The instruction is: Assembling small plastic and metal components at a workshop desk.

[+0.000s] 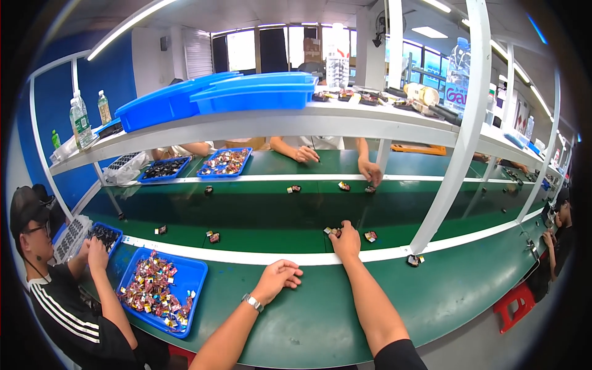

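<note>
Over the green conveyor belt, my right hand (348, 243) reaches across the white rail, fingers closed on a small dark part with yellow-and-white bits (328, 230); the fingers partly hide it. My left hand (279, 281) hovers above the near green worktop, fingers loosely bent and apart, holding nothing. A watch (251, 301) circles that wrist. Similar small parts lie on the belt: one (370, 236) right of my right hand, another (213, 237) farther left. To the left of my left hand, a blue tray (198, 271) holds a heap of these red, yellow and white parts.
A white rail (290, 258) and slanted post (453, 135) border the belt. One part (415, 261) sits beside the post's foot. Overhead, a shelf (265, 126) carries blue trays (253, 92) and bottles. Co-workers sit left and right; another person's hands (370, 170) work across the belt.
</note>
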Tool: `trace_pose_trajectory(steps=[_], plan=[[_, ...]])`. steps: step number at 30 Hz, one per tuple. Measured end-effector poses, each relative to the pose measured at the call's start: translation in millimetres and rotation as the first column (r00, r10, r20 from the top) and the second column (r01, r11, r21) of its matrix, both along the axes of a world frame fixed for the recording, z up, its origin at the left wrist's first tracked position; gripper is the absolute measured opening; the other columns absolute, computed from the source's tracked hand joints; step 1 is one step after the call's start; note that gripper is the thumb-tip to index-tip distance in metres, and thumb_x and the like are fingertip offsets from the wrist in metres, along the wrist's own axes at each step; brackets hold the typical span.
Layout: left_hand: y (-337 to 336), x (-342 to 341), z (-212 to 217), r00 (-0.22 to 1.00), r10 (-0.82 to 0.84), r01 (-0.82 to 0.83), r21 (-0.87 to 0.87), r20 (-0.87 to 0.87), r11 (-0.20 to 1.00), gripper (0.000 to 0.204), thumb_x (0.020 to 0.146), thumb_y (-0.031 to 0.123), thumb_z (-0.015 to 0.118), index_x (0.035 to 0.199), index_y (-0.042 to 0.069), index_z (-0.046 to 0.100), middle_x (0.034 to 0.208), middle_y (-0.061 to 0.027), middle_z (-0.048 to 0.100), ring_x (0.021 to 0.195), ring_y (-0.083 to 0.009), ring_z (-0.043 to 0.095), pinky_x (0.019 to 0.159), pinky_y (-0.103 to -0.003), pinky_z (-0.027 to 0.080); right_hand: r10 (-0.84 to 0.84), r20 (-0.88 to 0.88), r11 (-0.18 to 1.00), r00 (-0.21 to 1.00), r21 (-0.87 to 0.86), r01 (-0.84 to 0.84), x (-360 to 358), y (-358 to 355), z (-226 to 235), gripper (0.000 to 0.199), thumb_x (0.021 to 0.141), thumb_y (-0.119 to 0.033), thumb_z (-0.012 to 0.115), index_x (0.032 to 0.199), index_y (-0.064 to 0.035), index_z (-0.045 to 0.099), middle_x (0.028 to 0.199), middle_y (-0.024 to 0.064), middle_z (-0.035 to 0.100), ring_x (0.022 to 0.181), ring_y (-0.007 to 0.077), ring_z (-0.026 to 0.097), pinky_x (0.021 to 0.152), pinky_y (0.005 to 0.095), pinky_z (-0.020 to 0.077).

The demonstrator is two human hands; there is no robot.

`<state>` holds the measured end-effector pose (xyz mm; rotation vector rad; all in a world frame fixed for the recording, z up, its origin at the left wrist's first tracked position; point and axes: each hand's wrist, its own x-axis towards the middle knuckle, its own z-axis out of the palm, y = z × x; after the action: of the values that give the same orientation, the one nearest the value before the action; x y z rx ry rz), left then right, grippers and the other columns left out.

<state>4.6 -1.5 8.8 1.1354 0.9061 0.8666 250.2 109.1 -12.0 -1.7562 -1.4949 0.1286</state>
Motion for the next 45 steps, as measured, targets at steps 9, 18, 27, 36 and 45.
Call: trace_pose_trajectory(steps=[9,18,27,36,45], plan=[[-9.0,1.2,2.7,0.988,-0.097,0.11,-0.101,0.119,0.989,0.046,0.107,0.039,0.04,0.121,-0.002,0.056,0.101,-0.011,0.066,0.078,-0.0134,0.064,0.068,-0.026,0.054,0.709,-0.132,0.705,0.692,0.116,-0.7,-11.6,-127.3,48.2,0.059,0.076,-0.013,0.081,0.127,-0.0071,0.054,0.116,0.0066,0.067,0.113,0.0263,0.057,0.095,0.0382,0.0477],[-12.0,-3.5,5.7,0.979,-0.16,0.169,-0.065,0.124,0.983,0.044,0.105,0.021,0.048,0.142,-0.002,0.042,0.113,-0.0136,0.063,0.089,-0.0199,0.067,0.08,-0.031,0.056,0.751,0.07,0.641,0.656,0.159,-0.751,-22.1,-129.2,56.4,0.041,0.077,-0.002,0.072,0.117,-0.0093,0.065,0.12,0.0094,0.062,0.111,0.0317,0.057,0.095,0.0412,0.0484],[-18.6,-3.6,0.2,0.982,-0.15,0.143,0.067,0.114,0.987,0.042,0.105,0.014,0.042,0.144,0.0,0.038,0.11,-0.0156,0.062,0.097,-0.0234,0.068,0.084,-0.034,0.058,0.72,0.223,0.64,0.658,0.156,-0.753,-30.9,-129.5,40.2,0.034,0.074,-0.008,0.078,0.107,-0.0113,0.07,0.122,0.0085,0.061,0.106,0.0304,0.06,0.086,0.0404,0.0525],[-20.7,-2.0,4.5,0.978,-0.174,0.163,0.1,0.113,0.981,0.036,0.102,0.004,0.04,0.137,0.001,0.044,0.113,-0.0139,0.062,0.099,-0.0191,0.066,0.089,-0.033,0.057,0.768,0.174,0.608,0.617,0.108,-0.787,-32.5,-129.3,42.4,0.029,0.07,-0.006,0.078,0.097,-0.0092,0.069,0.121,0.0079,0.06,0.109,0.0301,0.059,0.088,0.041,0.0512],[-18.8,-1.1,1.7,0.959,-0.234,0.225,0.075,0.157,0.971,0.04,0.095,-0.003,0.045,0.135,0.003,0.041,0.117,-0.0135,0.06,0.109,-0.0195,0.062,0.095,-0.037,0.054,0.838,-0.014,0.545,0.545,0.026,-0.838,-28.7,-128.9,30.0,0.023,0.079,0.003,0.068,0.1,-0.0064,0.07,0.131,0.014,0.055,0.121,0.0331,0.052,0.095,0.0407,0.0498]])
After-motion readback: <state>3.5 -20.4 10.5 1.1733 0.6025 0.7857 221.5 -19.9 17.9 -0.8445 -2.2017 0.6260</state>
